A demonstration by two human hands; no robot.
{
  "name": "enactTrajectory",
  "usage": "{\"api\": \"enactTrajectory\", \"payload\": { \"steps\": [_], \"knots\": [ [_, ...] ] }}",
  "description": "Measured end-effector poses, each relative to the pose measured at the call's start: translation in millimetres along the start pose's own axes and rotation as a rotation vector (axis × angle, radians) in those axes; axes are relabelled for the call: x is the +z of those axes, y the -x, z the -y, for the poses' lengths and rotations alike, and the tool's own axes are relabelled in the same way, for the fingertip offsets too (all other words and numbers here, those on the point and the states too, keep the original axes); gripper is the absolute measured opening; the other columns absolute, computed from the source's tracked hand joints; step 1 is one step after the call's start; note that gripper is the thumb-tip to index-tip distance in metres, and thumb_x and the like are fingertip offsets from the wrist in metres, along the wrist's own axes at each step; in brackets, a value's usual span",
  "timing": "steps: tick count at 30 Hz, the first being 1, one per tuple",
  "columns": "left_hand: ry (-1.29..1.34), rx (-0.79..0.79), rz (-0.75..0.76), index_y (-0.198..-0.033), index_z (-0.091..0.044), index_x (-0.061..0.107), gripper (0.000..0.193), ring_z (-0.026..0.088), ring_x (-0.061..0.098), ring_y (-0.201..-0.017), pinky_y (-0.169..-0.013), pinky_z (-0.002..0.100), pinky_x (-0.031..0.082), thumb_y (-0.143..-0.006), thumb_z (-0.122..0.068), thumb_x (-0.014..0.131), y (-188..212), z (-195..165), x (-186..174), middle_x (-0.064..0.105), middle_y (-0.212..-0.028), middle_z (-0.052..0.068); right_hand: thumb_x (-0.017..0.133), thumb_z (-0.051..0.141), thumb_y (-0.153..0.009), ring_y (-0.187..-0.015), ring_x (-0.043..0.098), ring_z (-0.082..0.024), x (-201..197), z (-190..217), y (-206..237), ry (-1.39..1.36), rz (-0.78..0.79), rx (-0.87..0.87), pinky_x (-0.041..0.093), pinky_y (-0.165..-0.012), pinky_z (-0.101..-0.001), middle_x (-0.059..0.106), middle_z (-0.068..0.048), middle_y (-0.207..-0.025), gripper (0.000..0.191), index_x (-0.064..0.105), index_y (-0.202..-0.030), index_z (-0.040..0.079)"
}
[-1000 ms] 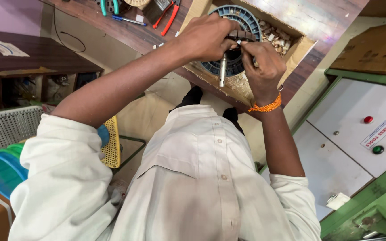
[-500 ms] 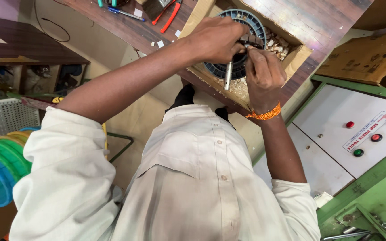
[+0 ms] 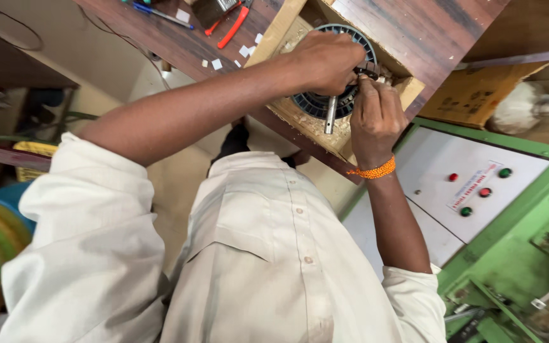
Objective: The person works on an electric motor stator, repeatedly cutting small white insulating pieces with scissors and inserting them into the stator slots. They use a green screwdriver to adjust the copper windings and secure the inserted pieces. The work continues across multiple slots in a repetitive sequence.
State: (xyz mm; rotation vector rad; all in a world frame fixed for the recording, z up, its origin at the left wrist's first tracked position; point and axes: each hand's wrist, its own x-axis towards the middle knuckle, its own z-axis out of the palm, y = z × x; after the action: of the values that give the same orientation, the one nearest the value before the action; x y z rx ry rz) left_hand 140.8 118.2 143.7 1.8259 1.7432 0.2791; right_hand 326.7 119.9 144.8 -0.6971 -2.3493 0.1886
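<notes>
Seen from above, the left hand (image 3: 328, 60) has slid further over the round black motor core (image 3: 344, 70) in its wooden tray (image 3: 408, 89), fingers curled on it. The right hand (image 3: 375, 117) is still pinching near its metal shaft (image 3: 330, 115), working the rim.

head cam | steep downward look over own chest | hands (image 3: 351, 82) near, top of frame

Your left hand (image 3: 326, 62) hides much of round motor part (image 3: 333, 101); your fingertips' grip unclear there.
</notes>
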Motion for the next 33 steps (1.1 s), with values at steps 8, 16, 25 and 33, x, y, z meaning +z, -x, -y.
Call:
{"api": "enactTrajectory", "payload": {
  "steps": [8, 16, 25, 33],
  "knots": [
    [0.036, 0.0, -0.034, -0.106, -0.001, 0.073, 0.028, 0.037, 0.072, -0.095, -0.08, 0.05, 0.055, -0.083, -0.017, 0.075, -12, -3, 12, 0.073, -0.1, 0.021, 0.076, -0.012, -0.09, -0.091, 0.071, -0.028, -4, 5, -1, 0.048, 0.004, -0.056, 0.06, -0.079, -0.0386, 0.071, -0.014, -0.1, 0.02, 0.073, -0.108, -0.004],
    [0.01, 0.067, 0.025, -0.108, -0.002, 0.073, 0.032, 0.04, 0.068, -0.105, -0.086, 0.051, 0.055, -0.085, -0.025, 0.074, -15, 9, 4, 0.072, -0.107, 0.023, 0.078, -0.013, -0.089, -0.086, 0.071, -0.026, 20, -20, 7, -0.031, -0.126, -0.124, 0.06, -0.074, -0.0363, 0.07, -0.013, -0.095, 0.019, 0.074, -0.104, -0.003],
    [0.013, 0.119, 0.114, -0.112, -0.007, 0.073, 0.032, 0.036, 0.07, -0.106, -0.089, 0.05, 0.055, -0.089, -0.029, 0.074, -10, 22, -9, 0.073, -0.106, 0.019, 0.077, -0.011, -0.089, -0.093, 0.072, -0.025, 24, -3, 2, -0.019, -0.172, -0.04, 0.061, -0.08, -0.0357, 0.07, -0.011, -0.099, 0.019, 0.074, -0.103, 0.001],
    [0.108, 0.266, -0.001, -0.115, -0.009, 0.069, 0.034, 0.041, 0.064, -0.108, -0.087, 0.055, 0.05, -0.088, -0.03, 0.075, 1, 31, -2, 0.07, -0.105, 0.02, 0.078, -0.013, -0.086, -0.091, 0.069, -0.027, 9, 14, -2, -0.047, -0.12, 0.062, 0.058, -0.08, -0.0389, 0.07, -0.011, -0.093, 0.019, 0.074, -0.1, -0.001]
  ]
}}
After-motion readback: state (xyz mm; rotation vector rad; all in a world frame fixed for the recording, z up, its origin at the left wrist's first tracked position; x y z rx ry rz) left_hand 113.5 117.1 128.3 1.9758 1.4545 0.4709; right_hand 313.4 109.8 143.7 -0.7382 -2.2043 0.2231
